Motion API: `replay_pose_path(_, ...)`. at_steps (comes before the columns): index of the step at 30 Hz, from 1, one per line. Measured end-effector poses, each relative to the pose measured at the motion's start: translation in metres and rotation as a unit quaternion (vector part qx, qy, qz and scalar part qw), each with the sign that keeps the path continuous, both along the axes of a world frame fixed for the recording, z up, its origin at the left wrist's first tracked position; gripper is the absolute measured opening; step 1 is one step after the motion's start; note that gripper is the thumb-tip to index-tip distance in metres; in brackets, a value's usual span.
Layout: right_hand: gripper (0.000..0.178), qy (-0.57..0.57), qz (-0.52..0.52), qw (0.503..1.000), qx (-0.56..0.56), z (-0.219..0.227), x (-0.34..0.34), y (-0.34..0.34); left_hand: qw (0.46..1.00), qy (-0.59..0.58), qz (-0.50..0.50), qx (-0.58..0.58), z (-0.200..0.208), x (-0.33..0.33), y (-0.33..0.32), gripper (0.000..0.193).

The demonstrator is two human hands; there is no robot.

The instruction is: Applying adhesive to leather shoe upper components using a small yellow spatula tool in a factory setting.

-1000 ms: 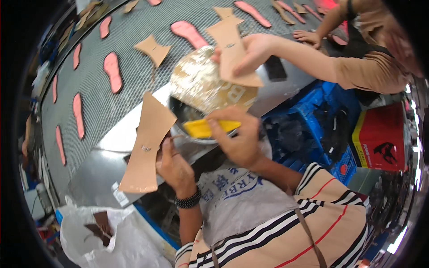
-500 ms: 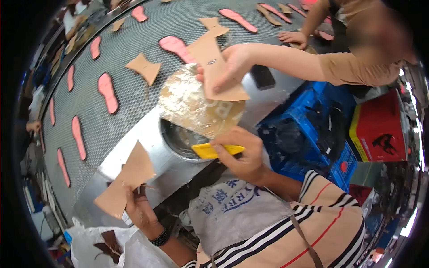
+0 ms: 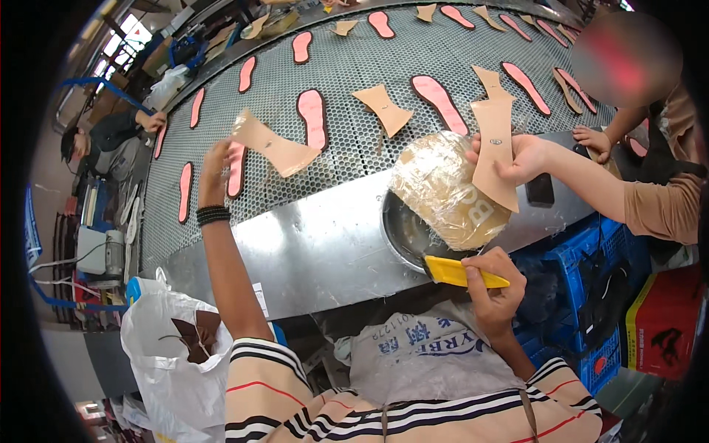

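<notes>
My left hand [image 3: 216, 173] reaches out over the grey mesh belt [image 3: 266, 87], its fingers closed at the left end of a tan hourglass-shaped piece [image 3: 281, 150]. This piece hangs partly above a pink insole [image 3: 235, 171] with a dark rim. In my right hand [image 3: 496, 290] is a yellow-handled brush [image 3: 452, 270], its tip beside a round metal pan [image 3: 399, 232]. A plastic-wrapped brown disc [image 3: 443, 184] partly covers the pan. Over the disc, a co-worker's hand [image 3: 526, 159] holds another tan piece [image 3: 493, 140] with a small oval mark.
Pink insoles [image 3: 312, 122] and tan pieces [image 3: 382, 109] lie spread on the mesh. A metal ledge [image 3: 314, 247] runs along its near side. A white bag [image 3: 166, 369] stands at lower left; a blue crate [image 3: 569, 288] and red box [image 3: 668, 321] are at right.
My left hand has moved forward from the metal ledge to above the mesh, carrying the tan piece. My right hand keeps the brush near the pan. The view has shifted left.
</notes>
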State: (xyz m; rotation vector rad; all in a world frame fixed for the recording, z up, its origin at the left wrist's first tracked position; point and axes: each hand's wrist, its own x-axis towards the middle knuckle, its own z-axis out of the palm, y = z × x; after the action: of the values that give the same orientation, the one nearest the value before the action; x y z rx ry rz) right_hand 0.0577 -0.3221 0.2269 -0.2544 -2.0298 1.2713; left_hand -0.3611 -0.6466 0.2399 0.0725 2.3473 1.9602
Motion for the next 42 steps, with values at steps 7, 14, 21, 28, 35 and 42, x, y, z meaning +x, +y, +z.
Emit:
replay_pose_path(7,0.007,-0.024,0.021,0.999,-0.009,0.001,-0.008,-0.003,0.820,0.558,-0.048,-0.115,0.136,0.184,0.030,0.044)
replay_pose_path(14,0.008,0.006,0.092,0.995,0.039,0.007,-0.020,-0.001,0.722,0.647,-0.170,-0.179,0.152,0.226,0.022,0.041)
replay_pose_path(21,0.011,0.001,0.113,0.991,0.076,0.007,-0.019,-0.007,0.748,0.618,-0.159,-0.184,0.136,0.211,0.009,0.039)
replay_pose_path(28,0.007,-0.035,0.063,0.996,0.046,-0.014,0.005,-0.002,0.786,0.575,-0.161,-0.159,0.169,0.212,0.012,0.039)
replay_pose_path(35,0.006,0.031,0.084,0.996,0.020,-0.012,-0.020,-0.022,0.799,0.574,-0.120,-0.135,0.149,0.226,0.000,0.040)
replay_pose_path(42,0.008,-0.035,0.060,0.998,-0.014,0.007,0.010,-0.006,0.776,0.619,-0.116,-0.044,0.158,0.213,0.067,0.043)
